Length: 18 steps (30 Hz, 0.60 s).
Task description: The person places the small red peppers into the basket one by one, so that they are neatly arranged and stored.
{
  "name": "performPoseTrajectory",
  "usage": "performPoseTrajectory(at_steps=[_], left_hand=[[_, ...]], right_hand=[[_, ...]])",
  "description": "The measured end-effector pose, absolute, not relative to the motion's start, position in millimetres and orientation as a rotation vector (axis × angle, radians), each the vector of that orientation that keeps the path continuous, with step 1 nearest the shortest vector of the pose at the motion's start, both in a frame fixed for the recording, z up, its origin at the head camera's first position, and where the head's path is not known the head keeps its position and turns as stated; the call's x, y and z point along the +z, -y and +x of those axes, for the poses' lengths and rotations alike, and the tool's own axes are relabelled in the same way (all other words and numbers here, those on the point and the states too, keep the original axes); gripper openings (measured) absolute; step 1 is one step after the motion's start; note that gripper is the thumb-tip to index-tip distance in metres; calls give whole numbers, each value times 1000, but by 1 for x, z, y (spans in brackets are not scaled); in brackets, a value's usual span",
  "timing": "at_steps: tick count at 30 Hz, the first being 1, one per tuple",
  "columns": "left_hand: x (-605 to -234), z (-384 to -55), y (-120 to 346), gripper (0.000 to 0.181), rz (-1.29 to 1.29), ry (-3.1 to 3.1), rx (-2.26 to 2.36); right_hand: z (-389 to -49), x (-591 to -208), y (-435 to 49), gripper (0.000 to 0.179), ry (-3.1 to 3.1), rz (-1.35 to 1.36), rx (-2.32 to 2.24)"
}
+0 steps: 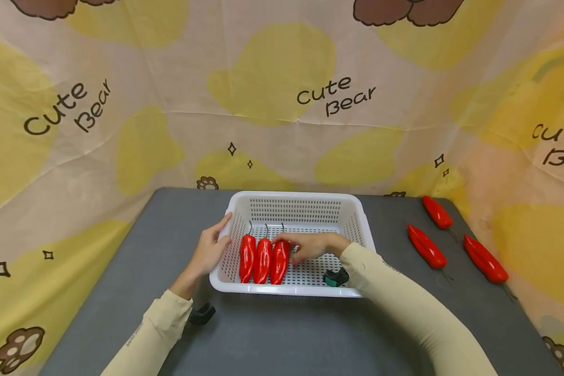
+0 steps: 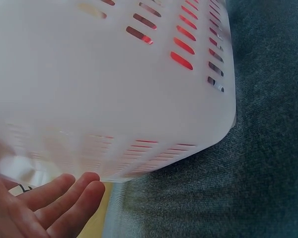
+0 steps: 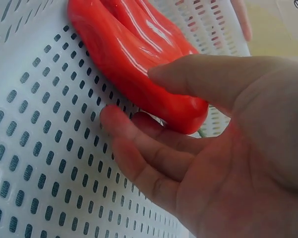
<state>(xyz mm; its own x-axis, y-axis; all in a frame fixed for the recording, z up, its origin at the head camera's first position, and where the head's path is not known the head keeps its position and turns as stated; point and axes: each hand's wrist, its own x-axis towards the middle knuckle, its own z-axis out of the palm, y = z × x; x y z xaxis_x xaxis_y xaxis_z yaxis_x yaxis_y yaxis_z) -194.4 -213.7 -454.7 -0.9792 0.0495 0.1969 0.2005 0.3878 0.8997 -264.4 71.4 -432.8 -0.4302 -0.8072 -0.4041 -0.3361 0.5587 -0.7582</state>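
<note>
Inside a white perforated plastic basket (image 1: 291,291), three glossy red chili peppers (image 1: 247,259) lie side by side at the left end, stems pointing away from me. My right hand (image 1: 312,245) reaches in from the right and holds the rightmost of them (image 1: 280,265) near its stem end. In the right wrist view, the thumb lies on that pepper (image 3: 139,64) and the other fingers curve beside it, partly below it. At the basket's left wall, my left hand (image 1: 207,253) rests against the rim; the left wrist view shows its fingers (image 2: 74,203) fairly straight beside the plastic.
Several more objects bear on movement: three red chili peppers (image 1: 426,247) lie on the grey table (image 1: 282,334) to the right of the basket. Small black devices (image 1: 202,314) sit at both wrists. A patterned cloth (image 1: 263,104) hangs behind the table and along its sides.
</note>
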Motion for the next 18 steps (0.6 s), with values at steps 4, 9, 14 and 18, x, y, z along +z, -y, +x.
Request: performPoseTrajectory(at_steps=[4, 9, 14, 18], left_hand=[[-452, -194, 213, 61, -233, 2501, -1642], [-451, -193, 214, 61, -228, 2511, -1615], [-450, -191, 213, 62, -206, 2516, -1643], [-452, -192, 214, 62, -212, 2507, -1648]], right_hand=[[-263, -432, -71, 71, -2009, -861, -763], [-262, -431, -72, 71, -1999, -820, -773], [-261, -429, -72, 68, -1995, -800, -795], [-260, -428, -73, 63, -1977, -785, -800]])
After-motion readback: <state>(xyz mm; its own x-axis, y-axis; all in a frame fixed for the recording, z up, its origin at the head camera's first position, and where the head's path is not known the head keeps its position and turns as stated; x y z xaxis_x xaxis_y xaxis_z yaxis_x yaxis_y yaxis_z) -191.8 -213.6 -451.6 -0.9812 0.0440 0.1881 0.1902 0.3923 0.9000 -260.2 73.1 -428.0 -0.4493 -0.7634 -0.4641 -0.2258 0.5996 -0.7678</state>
